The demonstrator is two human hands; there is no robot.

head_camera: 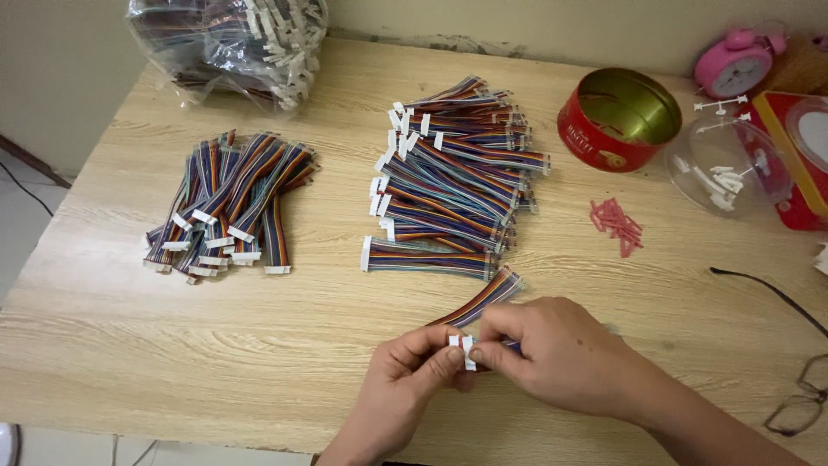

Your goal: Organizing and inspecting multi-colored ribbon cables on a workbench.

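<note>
My left hand (405,371) and my right hand (552,349) meet near the table's front edge, both pinching the white connector end of a rainbow ribbon cable (483,300). The cable runs up and to the right from my fingers toward a large pile of similar ribbon cables (457,181) in the middle of the table. A smaller pile of ribbon cables (233,203) lies to the left. My right hand hides part of the held cable's end.
A clear bag of cables (233,43) sits at the back left. A red round tin (618,118), a clear plastic lid with white parts (729,168), small red pieces (617,224), a pink alarm clock (735,62) and glasses (802,397) are at the right on the wooden table (129,336).
</note>
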